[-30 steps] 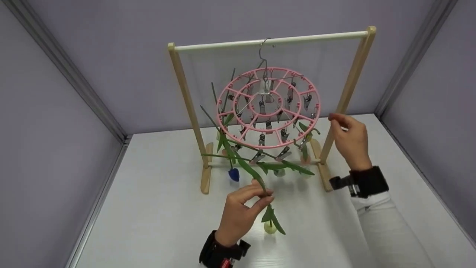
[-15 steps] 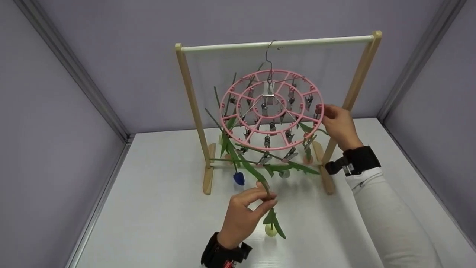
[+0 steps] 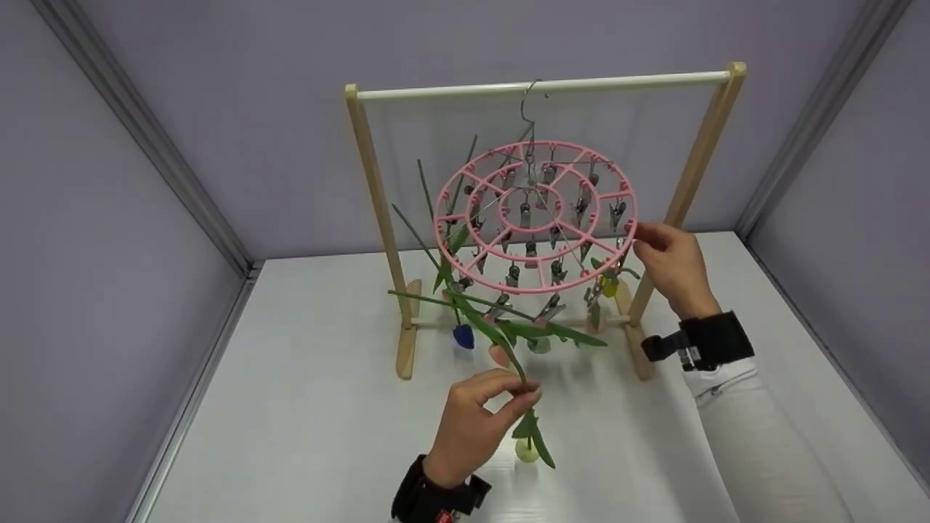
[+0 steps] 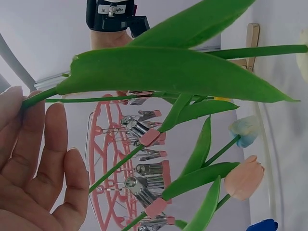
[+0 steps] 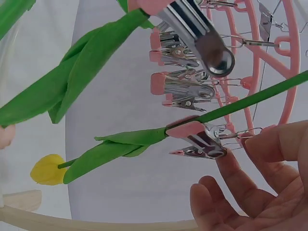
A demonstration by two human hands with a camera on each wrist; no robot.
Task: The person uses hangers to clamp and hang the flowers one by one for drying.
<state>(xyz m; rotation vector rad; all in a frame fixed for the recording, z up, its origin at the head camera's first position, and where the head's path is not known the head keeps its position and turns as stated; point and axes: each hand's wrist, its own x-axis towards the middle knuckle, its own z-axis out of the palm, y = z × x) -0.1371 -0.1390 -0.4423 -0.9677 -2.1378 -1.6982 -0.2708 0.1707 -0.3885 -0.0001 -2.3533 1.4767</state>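
Note:
My left hand (image 3: 472,418) pinches the green stem of a pale yellow tulip (image 3: 527,450) between thumb and fingers, in front of the pink round clip hanger (image 3: 534,290). The bloom hangs below, and its broad leaf (image 4: 144,74) crosses the left wrist view. At the hanger's right side, my right hand (image 3: 676,269) holds the rim between thumb and index finger. Just beside those fingers, a metal clip (image 5: 204,139) grips the stem of a yellow tulip (image 5: 48,169). Other clips hold a blue tulip (image 3: 463,336), a peach tulip (image 4: 244,177) and a light blue tulip (image 4: 244,131), heads down.
The hanger's hook (image 3: 524,109) hangs on the white rod (image 3: 625,83) of a wooden stand (image 3: 703,145). Long stems (image 3: 425,185) stick up at the hanger's left. The stand's feet (image 3: 405,352) rest on a white table (image 3: 312,407) between grey walls.
My right hand has come in from the right to the hanger's rim, then sunk slightly. The hanger has turned and tilted, and its clips and tulips have shifted. My left hand keeps its pinch.

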